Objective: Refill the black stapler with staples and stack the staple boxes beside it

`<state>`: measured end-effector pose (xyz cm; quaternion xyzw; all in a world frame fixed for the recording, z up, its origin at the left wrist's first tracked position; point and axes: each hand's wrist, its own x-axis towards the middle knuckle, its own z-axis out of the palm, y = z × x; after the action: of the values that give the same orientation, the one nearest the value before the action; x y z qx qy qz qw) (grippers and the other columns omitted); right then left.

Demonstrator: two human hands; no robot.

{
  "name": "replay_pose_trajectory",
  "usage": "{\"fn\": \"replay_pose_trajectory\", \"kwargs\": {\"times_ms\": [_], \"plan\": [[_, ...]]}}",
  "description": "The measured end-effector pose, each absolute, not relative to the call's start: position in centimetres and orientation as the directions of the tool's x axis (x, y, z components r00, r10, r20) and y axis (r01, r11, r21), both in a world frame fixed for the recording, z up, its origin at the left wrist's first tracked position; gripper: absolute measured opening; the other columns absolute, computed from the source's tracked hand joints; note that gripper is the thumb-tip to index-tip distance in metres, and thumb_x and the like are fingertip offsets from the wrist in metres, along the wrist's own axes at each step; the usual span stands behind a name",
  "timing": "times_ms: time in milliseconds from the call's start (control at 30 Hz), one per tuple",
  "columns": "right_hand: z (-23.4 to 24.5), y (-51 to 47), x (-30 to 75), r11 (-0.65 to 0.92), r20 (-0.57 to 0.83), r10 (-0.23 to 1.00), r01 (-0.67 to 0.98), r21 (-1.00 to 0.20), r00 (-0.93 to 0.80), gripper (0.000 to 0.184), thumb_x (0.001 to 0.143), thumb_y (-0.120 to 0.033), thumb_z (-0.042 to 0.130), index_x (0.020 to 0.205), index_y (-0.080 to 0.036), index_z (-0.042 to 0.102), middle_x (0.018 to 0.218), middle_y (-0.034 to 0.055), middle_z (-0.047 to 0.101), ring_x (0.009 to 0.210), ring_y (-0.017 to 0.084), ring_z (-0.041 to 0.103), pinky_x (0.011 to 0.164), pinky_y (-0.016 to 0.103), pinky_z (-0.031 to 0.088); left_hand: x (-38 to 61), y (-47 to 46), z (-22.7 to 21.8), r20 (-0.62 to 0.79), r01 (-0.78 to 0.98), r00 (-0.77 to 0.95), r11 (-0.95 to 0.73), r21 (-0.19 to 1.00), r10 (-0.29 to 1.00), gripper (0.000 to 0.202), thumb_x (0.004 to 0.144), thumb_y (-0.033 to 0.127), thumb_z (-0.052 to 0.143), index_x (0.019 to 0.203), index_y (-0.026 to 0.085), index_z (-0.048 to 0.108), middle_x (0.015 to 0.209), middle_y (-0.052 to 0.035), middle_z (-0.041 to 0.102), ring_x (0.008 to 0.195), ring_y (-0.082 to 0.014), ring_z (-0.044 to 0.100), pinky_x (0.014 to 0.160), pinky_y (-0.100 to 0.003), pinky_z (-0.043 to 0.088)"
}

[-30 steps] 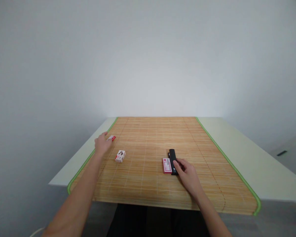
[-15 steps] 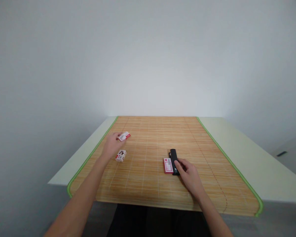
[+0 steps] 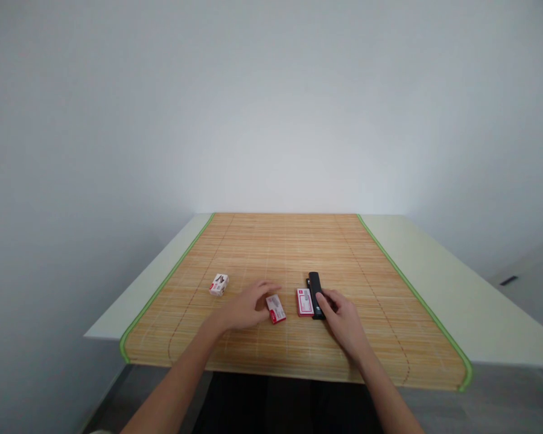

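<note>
My left hand (image 3: 250, 306) holds a small red-and-white box (image 3: 276, 308) by its left end, between thumb and fingers, low over the mat. My right hand (image 3: 342, 317) grips a black stapler (image 3: 315, 295) from its right side, with the thumb on top and the other fingers partly hidden. A flat red-edged box with a white label (image 3: 304, 302) lies against the stapler's left side, and a short gap parts it from the box in my left hand. Farther left, beyond my left wrist, rests a small white box with dark and red print (image 3: 219, 284).
A bamboo mat (image 3: 280, 241) with green edging covers the middle of a white table (image 3: 438, 283). The mat's front edge hangs at the table's near side, above my legs. A pale wall (image 3: 271, 120) stands behind the table.
My left hand has brought the red-and-white box from the far left of the mat rightward and nearer, close to the flat box. My right hand stays on the stapler.
</note>
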<state>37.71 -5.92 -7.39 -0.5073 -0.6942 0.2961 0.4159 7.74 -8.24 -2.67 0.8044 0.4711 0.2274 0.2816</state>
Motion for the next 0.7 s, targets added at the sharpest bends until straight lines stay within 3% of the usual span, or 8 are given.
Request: {"fn": "replay_pose_trajectory", "kwargs": {"times_ms": [100, 167, 333, 567, 700], "plan": [[-7.4, -5.9, 37.7, 0.313, 0.282, 0.950, 0.445, -0.839, -0.138, 0.047, 0.100, -0.059, 0.049, 0.106, -0.020, 0.075, 0.092, 0.0097, 0.073, 0.079, 0.025, 0.065, 0.074, 0.036, 0.051, 8.0, -10.0, -2.8, 0.111, 0.686, 0.372, -0.354, 0.636, 0.922, 0.073, 0.080, 0.036, 0.074, 0.149, 0.035, 0.049, 0.150, -0.0079, 0.050, 0.137, -0.0299, 0.048, 0.118, -0.049, 0.037], [-7.5, -5.9, 37.7, 0.313, 0.285, 0.950, 0.444, -0.839, -0.131, 0.048, 0.099, -0.060, 0.050, 0.105, -0.021, 0.076, 0.092, 0.0094, 0.073, 0.078, 0.025, 0.065, 0.073, 0.036, 0.051, 8.4, -10.9, -2.9, 0.123, 0.704, 0.373, -0.367, 0.608, 0.920, 0.079, 0.079, 0.033, 0.075, 0.152, 0.037, 0.046, 0.149, -0.0071, 0.050, 0.138, -0.0310, 0.046, 0.119, -0.049, 0.036], [-7.7, -5.8, 37.7, 0.307, 0.283, 0.951, 0.454, -0.837, -0.122, 0.050, 0.098, -0.062, 0.050, 0.103, -0.020, 0.076, 0.088, 0.0096, 0.073, 0.076, 0.025, 0.065, 0.071, 0.036, 0.051, 9.6, -11.3, -3.7, 0.176, 0.766, 0.275, -0.326, 0.553, 0.945, 0.058, 0.081, 0.030, 0.071, 0.138, 0.033, 0.059, 0.129, -0.0087, 0.061, 0.120, -0.0304, 0.057, 0.108, -0.047, 0.045], [-7.6, -5.9, 37.8, 0.312, 0.284, 0.950, 0.456, -0.833, -0.131, 0.046, 0.099, -0.059, 0.050, 0.106, -0.020, 0.076, 0.089, 0.0093, 0.073, 0.076, 0.025, 0.064, 0.072, 0.036, 0.050, 10.4, -11.6, -4.4, 0.193, 0.781, 0.225, -0.296, 0.551, 0.955, 0.068, 0.078, 0.047, 0.077, 0.140, 0.031, 0.054, 0.132, -0.0103, 0.058, 0.126, -0.0330, 0.053, 0.109, -0.048, 0.042], [-7.3, -6.0, 37.7, 0.319, 0.288, 0.948, 0.457, -0.830, -0.138, 0.044, 0.100, -0.057, 0.050, 0.105, -0.021, 0.075, 0.090, 0.0089, 0.073, 0.077, 0.025, 0.064, 0.072, 0.036, 0.050, 10.9, -11.6, -4.9, 0.178, 0.791, 0.199, -0.265, 0.551, 0.964, 0.064, 0.075, 0.054, 0.080, 0.131, 0.031, 0.059, 0.126, -0.0097, 0.061, 0.120, -0.0334, 0.057, 0.102, -0.047, 0.044]]}}
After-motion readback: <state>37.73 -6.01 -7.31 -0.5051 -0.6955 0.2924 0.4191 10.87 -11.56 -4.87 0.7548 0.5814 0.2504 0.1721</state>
